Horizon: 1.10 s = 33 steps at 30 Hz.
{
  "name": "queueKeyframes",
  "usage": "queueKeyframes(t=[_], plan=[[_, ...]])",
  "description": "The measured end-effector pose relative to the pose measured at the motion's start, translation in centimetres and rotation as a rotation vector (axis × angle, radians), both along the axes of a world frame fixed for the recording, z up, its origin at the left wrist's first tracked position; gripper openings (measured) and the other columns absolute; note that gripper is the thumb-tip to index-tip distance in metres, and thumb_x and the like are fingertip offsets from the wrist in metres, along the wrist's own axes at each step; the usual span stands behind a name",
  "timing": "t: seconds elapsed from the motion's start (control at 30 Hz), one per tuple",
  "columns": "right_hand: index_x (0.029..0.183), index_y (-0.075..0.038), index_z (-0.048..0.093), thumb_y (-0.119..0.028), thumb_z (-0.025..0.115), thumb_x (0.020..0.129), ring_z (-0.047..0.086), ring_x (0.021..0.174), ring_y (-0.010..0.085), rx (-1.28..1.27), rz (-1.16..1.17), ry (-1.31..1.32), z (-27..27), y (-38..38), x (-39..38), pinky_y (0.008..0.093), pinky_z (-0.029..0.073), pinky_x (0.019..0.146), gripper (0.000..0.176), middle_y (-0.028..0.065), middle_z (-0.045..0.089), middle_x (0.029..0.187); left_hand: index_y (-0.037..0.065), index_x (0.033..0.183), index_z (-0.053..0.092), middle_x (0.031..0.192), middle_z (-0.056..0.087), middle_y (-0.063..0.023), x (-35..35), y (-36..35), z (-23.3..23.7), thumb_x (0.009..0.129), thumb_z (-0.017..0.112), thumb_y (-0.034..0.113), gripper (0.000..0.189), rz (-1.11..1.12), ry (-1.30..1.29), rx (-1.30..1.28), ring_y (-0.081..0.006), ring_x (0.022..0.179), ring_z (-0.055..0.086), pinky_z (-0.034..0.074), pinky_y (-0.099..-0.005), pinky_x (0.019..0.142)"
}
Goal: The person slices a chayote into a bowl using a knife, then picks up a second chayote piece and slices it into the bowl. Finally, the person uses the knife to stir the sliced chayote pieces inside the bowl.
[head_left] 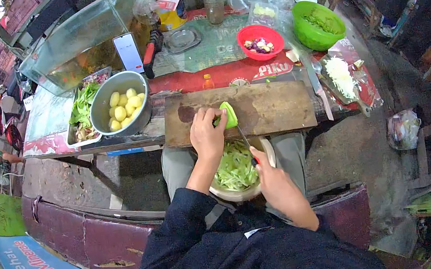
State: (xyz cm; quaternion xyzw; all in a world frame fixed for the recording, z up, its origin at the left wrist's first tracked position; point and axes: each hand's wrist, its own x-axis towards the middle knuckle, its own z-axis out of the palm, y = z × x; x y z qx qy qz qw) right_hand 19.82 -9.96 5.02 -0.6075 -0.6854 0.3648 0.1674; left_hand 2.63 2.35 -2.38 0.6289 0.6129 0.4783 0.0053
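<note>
My left hand (208, 133) grips a bright green vegetable piece (229, 114), perhaps chayote, at the front half of a wooden cutting board (278, 105). A knife (243, 133) is in my right hand (281, 189), my fingers wrapped around its dark handle with a red mark. Its blade points up toward the vegetable piece; whether the tip touches it is hard to tell. Between my knees, below the board's edge, a pale bowl (270, 154) holds green vegetable shreds (234, 172). My forearms partly cover this bowl.
Left of the board stand a grey pot (100, 110) of peeled potatoes and a tray (73, 135) with leafy greens. A phone (128, 54) leans upright behind. To the right are a red bowl (248, 32), a green basin (300, 22), another knife (319, 90) and white shreds (341, 78).
</note>
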Motion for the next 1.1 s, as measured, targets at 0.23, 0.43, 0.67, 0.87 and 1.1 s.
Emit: queueKeyframes(t=[0.23,0.43,0.67,0.87,1.1], plan=[[0.155,-0.012,0.033,-0.015,0.039,0.108,0.066,0.085,0.0506,0.344,-0.004,0.061,-1.6,2.6,-1.3,0.0581,0.051,0.074,0.048,0.0310,0.067,0.092,0.007,0.085,0.069,0.089,0.066,-0.0106,0.2,-0.2,1.2,0.087,0.078,0.021,0.017,0.016,-0.066,-0.128,-0.0323,0.083,0.065,0.050,-0.0433,0.072],[0.155,-0.013,0.034,-0.015,0.041,0.107,0.067,0.083,0.0490,0.220,0.002,-0.012,-1.9,3.5,-2.5,0.0586,0.052,0.073,0.049,0.0289,0.068,0.092,0.007,0.084,0.069,0.088,0.065,-0.0113,0.0,-0.1,1.0,0.087,0.078,0.022,0.018,-0.007,-0.098,-0.130,-0.0326,0.083,0.065,0.050,-0.0434,0.073],[0.153,-0.016,0.035,-0.018,0.041,0.108,0.068,0.083,0.0499,0.197,-0.010,0.001,-3.3,5.3,-3.1,0.0617,0.051,0.074,0.046,0.0308,0.069,0.090,0.006,0.082,0.067,0.087,0.063,-0.0108,0.1,-0.2,0.8,0.087,0.078,0.021,0.019,0.012,-0.069,-0.101,-0.0322,0.085,0.065,0.050,-0.0434,0.074],[0.150,-0.016,0.036,-0.018,0.038,0.109,0.064,0.087,0.0548,0.069,-0.018,0.005,-2.3,3.7,-2.4,0.0640,0.047,0.074,0.041,0.0346,0.066,0.090,0.009,0.080,0.065,0.084,0.063,-0.0066,0.1,0.0,0.4,0.084,0.079,0.021,0.018,0.021,-0.021,-0.016,-0.0285,0.083,0.064,0.051,-0.0415,0.072],[0.151,-0.017,0.035,-0.019,0.038,0.109,0.063,0.093,0.0552,0.049,-0.014,0.073,0.7,1.0,-0.2,0.0622,0.048,0.079,0.042,0.0353,0.066,0.102,0.008,0.080,0.065,0.084,0.063,-0.0073,-0.3,0.2,0.1,0.085,0.078,0.020,0.018,-0.007,-0.034,-0.017,-0.0288,0.082,0.064,0.051,-0.0414,0.072]])
